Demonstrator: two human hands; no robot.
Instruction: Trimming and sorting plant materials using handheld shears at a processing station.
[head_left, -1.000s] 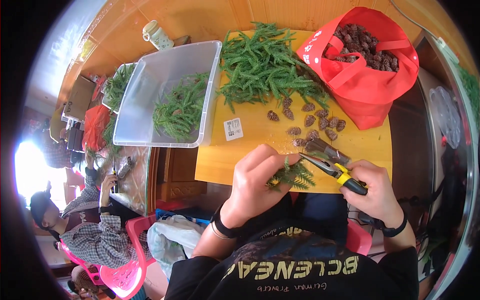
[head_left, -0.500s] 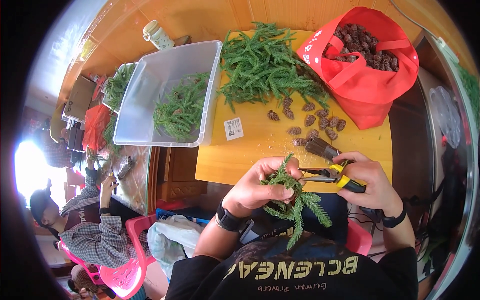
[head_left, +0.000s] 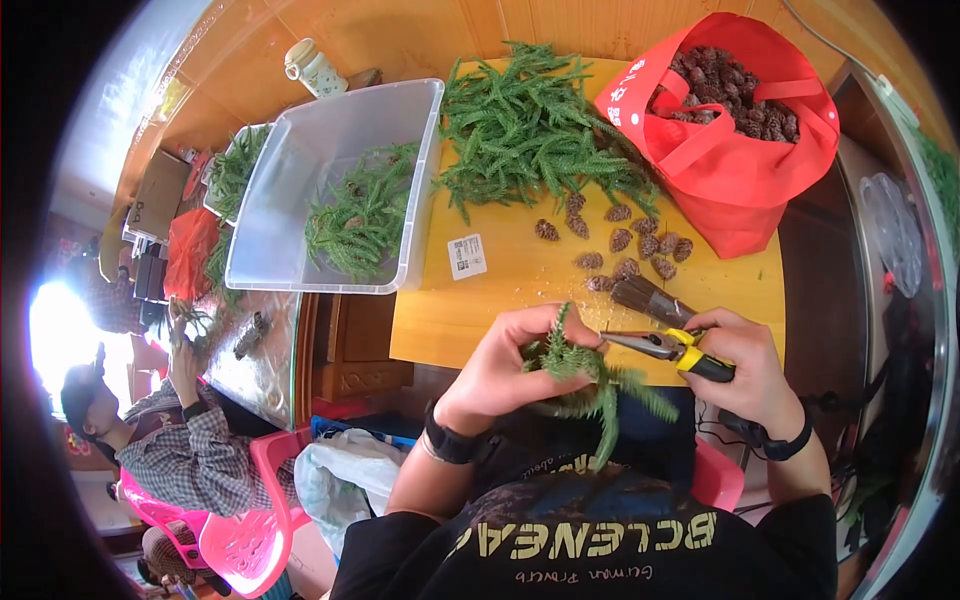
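Observation:
My left hand is closed around a small bunch of green artificial pine sprigs, which hangs over the table's front edge. My right hand grips long-nose pliers with yellow and black handles. Their jaws point left and look nearly together, with the tips right by my left fingertips. Whether the tips pinch anything is too small to tell. Just beyond the pliers lies a bundle of thin brown stems, with several loose pine cones behind it on the yellow table.
A heap of green sprigs covers the table's back. Right of it stands a red bag of pine cones. A clear plastic bin holding more sprigs is at left, near a white label. Another person sits at far left.
The sprig bunch has turned in my left hand and is blurred. The pliers' jaws have come closer together. At far left, the other person's hands have moved.

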